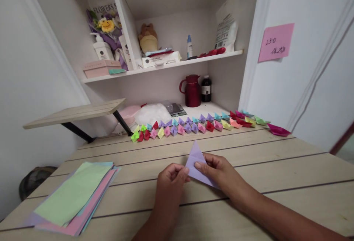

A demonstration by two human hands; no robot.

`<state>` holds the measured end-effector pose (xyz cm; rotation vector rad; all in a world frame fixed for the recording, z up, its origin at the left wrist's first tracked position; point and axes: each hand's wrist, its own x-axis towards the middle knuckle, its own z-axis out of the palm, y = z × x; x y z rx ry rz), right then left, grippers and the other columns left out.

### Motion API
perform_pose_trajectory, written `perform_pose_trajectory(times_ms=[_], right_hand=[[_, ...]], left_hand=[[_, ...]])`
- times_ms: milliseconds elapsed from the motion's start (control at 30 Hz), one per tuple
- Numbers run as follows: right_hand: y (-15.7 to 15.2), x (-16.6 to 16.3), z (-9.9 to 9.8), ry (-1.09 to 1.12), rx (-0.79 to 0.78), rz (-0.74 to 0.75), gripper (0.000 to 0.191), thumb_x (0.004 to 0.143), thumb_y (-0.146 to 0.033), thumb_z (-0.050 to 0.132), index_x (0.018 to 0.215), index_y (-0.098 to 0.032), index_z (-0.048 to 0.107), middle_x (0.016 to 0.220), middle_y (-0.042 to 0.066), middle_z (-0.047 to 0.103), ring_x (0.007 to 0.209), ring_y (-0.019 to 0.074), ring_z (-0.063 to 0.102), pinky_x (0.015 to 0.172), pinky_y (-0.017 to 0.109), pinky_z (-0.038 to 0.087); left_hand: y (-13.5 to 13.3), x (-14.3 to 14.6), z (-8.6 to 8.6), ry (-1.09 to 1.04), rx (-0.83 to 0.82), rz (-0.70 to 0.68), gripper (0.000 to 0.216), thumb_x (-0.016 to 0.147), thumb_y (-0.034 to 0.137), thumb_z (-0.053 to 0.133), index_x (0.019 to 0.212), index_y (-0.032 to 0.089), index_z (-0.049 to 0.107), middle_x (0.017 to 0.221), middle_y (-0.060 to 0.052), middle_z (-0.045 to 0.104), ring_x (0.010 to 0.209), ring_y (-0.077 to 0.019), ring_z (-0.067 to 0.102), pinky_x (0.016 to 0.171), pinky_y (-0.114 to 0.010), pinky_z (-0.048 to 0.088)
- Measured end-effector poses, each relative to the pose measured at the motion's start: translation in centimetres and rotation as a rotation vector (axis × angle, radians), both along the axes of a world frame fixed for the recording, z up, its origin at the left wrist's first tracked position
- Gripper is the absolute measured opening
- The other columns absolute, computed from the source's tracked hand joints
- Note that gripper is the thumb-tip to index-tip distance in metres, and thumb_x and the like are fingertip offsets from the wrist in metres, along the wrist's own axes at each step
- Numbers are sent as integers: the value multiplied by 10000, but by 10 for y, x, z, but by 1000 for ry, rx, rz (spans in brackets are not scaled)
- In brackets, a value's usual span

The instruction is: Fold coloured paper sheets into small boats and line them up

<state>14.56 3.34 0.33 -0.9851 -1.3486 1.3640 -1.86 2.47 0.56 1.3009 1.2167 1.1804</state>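
Observation:
A sheet of purple paper [195, 157], folded into a triangle with its point upward, is held just above the table between both hands. My left hand [172, 177] pinches its lower left edge between thumb and fingers. From the other side, my right hand [219, 171] grips the paper with the thumb laid over its face and the fingers behind. Beyond the hands, rows of small folded paper boats [181, 128] in many colours line the table's far side. The undersides of the fingers are hidden.
To the left lies a stack of coloured paper sheets [76, 193], green on top. A small raised wooden shelf [77, 112] stands at the back left. Behind the boats are a red jug [192, 91], a dark bottle [206, 89] and a white plastic bag [153, 114].

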Motion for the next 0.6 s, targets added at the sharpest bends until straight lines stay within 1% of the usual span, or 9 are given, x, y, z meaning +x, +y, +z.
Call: perform_pose_trajectory(times_ms=[100, 167, 233, 333, 467, 600], right_hand=[[0, -2, -1, 77, -63, 31, 355, 714, -464, 711, 804, -123, 661, 694, 12, 607, 601, 121, 472, 576, 244, 336], [0, -1, -2, 49, -61, 56, 350, 707, -452, 722, 805, -121, 662, 691, 6, 595, 599, 114, 456, 570, 237, 324], [1, 0, -3, -13, -41, 104, 336, 711, -443, 722, 778, -122, 648, 660, -12, 552, 578, 100, 415, 544, 228, 292], [0, 2, -5, -118, 11, 200, 301, 752, -424, 689, 765, -131, 621, 640, -31, 482, 563, 90, 354, 516, 226, 247], [-3, 3, -5, -263, 55, 273, 254, 811, -390, 624, 792, -137, 615, 667, -26, 463, 582, 97, 348, 523, 230, 259], [-7, 3, -3, -373, 71, 305, 251, 814, -379, 619, 737, -142, 587, 639, -34, 418, 580, 99, 337, 519, 230, 257]], left_hand=[[1, 1, 1, -42, 3, -9, 228, 718, 366, 662, 663, 147, 629, 636, -16, 622, 618, -133, 516, 603, -232, 386], [1, 1, 1, -106, 14, -22, 203, 690, 343, 691, 702, 149, 635, 709, -20, 634, 674, -143, 542, 643, -239, 412], [1, 2, 0, -159, 2, -38, 204, 665, 323, 714, 736, 148, 637, 747, -27, 644, 691, -150, 558, 651, -245, 425], [1, 2, -4, -185, -58, -72, 231, 672, 336, 717, 760, 139, 635, 677, -23, 633, 610, -134, 537, 579, -234, 400], [0, 2, -7, -213, -96, -103, 247, 688, 359, 714, 748, 137, 622, 631, -10, 603, 577, -117, 507, 555, -224, 379], [-4, 3, -4, -253, -100, -56, 277, 700, 384, 711, 661, 154, 561, 591, 28, 519, 539, -84, 421, 516, -203, 326]])
